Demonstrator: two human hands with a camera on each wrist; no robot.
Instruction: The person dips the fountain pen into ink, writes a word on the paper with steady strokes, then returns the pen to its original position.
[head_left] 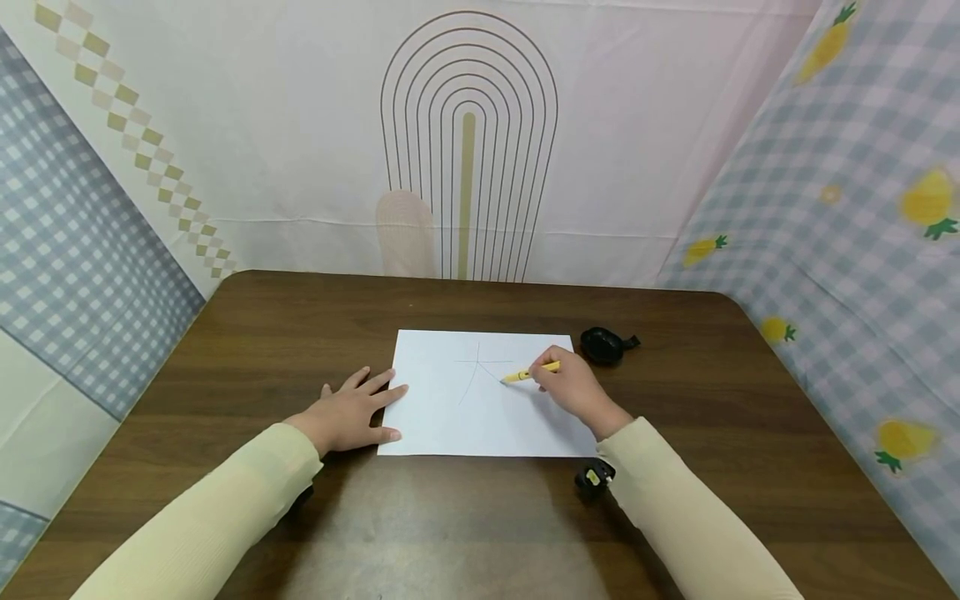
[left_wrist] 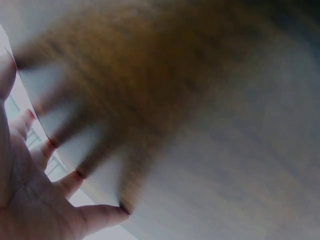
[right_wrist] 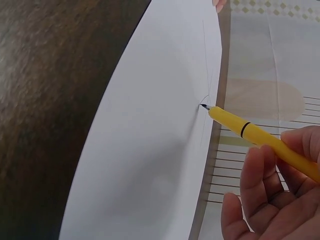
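A white sheet of paper (head_left: 435, 425) lies on the brown table, with thin lines drawn on its upper part: one upright, one level and two slanting. My right hand (head_left: 568, 385) pinches a yellow fountain pen (head_left: 521, 377) over the sheet. In the right wrist view the nib of the fountain pen (right_wrist: 250, 132) meets the paper at the end of a short dark stroke. My left hand (head_left: 351, 417) rests with spread fingers at the sheet's left edge, several fingertips on the paper. The left wrist view shows those fingers (left_wrist: 67, 185) stretched out along the edge.
A black oval object with a short strap (head_left: 602, 346) sits just beyond the sheet's upper right corner. A small black device (head_left: 592, 479) is at my right wrist. Behind the table (head_left: 315, 308) hangs a white patterned cloth (head_left: 300, 125), with checked cloth on both sides.
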